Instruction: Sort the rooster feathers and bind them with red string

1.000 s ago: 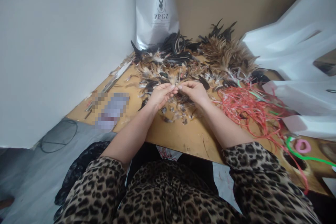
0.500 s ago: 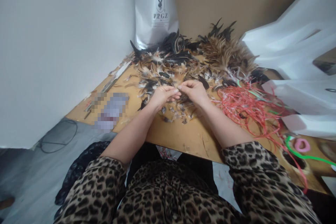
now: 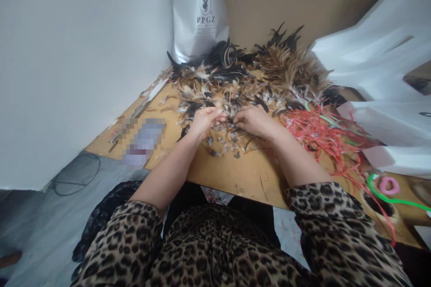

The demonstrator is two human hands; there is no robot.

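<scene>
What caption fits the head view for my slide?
Left hand and right hand over scattered feathers, red string tangled alongside on the table.

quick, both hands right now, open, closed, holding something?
Left hand: closed, thumb and finger pinched; whatever is between them is too small to tell.
Right hand: fingers curled at the feathers; grip cannot be told.

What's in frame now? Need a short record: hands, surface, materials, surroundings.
left hand: thumb and fingers drawn together at the loose feathers; whether it grips one is unclear
right hand: fingers curled, at the loose feathers, apart from the left hand; any hold unclear
surface: tan table
back: black feathers in front of a silver bag marked PPGZ
back right: brown feathers
right: tangled red strands, pink ring
left: pixelated item, unidentifiable
</scene>
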